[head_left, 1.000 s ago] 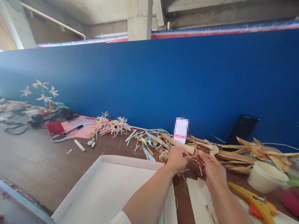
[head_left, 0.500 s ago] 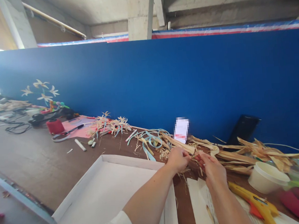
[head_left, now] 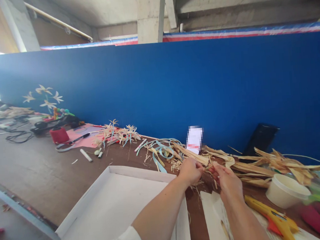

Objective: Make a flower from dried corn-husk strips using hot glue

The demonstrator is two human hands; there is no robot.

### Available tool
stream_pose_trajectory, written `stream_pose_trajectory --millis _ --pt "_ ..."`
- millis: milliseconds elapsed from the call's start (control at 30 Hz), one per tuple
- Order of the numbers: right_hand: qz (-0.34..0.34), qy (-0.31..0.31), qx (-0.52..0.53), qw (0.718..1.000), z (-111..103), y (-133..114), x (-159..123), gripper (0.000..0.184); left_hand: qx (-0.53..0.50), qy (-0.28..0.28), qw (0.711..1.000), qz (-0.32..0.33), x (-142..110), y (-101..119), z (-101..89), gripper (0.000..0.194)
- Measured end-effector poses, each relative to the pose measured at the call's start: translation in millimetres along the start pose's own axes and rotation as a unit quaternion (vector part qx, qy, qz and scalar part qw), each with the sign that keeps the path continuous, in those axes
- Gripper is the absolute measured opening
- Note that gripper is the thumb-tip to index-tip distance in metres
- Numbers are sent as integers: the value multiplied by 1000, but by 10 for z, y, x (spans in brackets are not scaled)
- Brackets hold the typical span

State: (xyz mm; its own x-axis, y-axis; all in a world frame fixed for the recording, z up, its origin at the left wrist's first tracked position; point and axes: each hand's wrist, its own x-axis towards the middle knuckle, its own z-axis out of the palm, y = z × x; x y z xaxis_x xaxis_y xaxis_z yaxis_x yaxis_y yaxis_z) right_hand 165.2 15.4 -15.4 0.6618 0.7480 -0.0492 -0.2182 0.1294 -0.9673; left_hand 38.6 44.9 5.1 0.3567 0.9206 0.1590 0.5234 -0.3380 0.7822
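Note:
My left hand is closed in a pinch with its thumb and fingertips together. Close by on its right, my right hand pinches too. A thin piece of dried husk runs between the two sets of fingertips; its ends are hidden by the fingers. Behind and around the hands lie tan dried husk strips in a loose heap. Light blue ribbon curls among scraps to the left.
A white box lid lies under my left forearm. A yellow glue gun and a cream cup are to the right. Husk flowers, a red thread spool and a blue partition stand farther off.

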Motion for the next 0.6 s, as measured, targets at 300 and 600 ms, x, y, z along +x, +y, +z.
stream_pose_trajectory --millis 300,600 --pt "0 -3 0 1000 2 6 8 27 2 2 1000 -2 -40 38 -37 24" --pt "-37 -11 -23 999 -12 25 18 27 16 -6 1000 -6 -16 19 -35 23"
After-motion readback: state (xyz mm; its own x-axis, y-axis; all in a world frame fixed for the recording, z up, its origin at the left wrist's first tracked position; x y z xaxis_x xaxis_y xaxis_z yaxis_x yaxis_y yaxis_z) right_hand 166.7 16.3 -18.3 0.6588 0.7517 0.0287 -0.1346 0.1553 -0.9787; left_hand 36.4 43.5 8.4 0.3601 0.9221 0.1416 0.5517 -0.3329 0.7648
